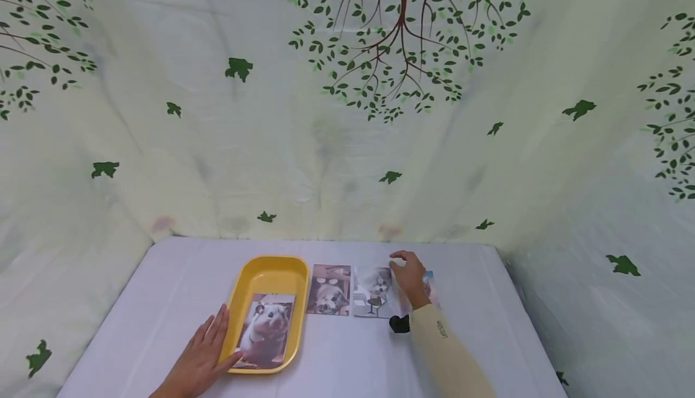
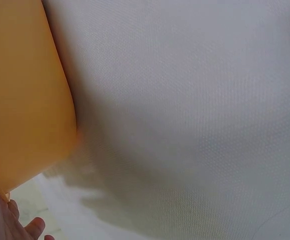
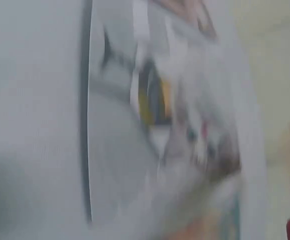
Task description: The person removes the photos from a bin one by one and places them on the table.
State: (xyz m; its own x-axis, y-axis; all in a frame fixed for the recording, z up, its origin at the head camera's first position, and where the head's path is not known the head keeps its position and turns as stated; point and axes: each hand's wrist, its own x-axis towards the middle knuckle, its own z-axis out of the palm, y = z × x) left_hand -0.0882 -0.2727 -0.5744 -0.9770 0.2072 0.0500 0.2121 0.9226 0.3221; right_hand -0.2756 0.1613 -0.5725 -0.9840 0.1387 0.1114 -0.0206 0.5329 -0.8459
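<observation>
My left hand (image 1: 198, 350) rests at the near left side of a yellow tray (image 1: 268, 261). Its fingers lie fairly straight along the outside and its thumb crosses the rim. Inside the tray lies a photo card (image 1: 266, 331) of a furry, light-coloured animal. To the right, on the table, are a brownish animal photo card (image 1: 329, 289) and a pale animal photo card (image 1: 371, 292). My right hand (image 1: 409, 274) is over the far right edge of the pale card, fingers loosely bent, thumb and forefinger apart with nothing between them. Another colourful card (image 1: 430, 286) is mostly hidden behind that wrist.
A white cloth covers the table (image 1: 347, 362). Pale sheeting (image 1: 315, 145) printed with branches and green leaves stands behind the table and along both sides. The tray's right wall lies close to the brownish card.
</observation>
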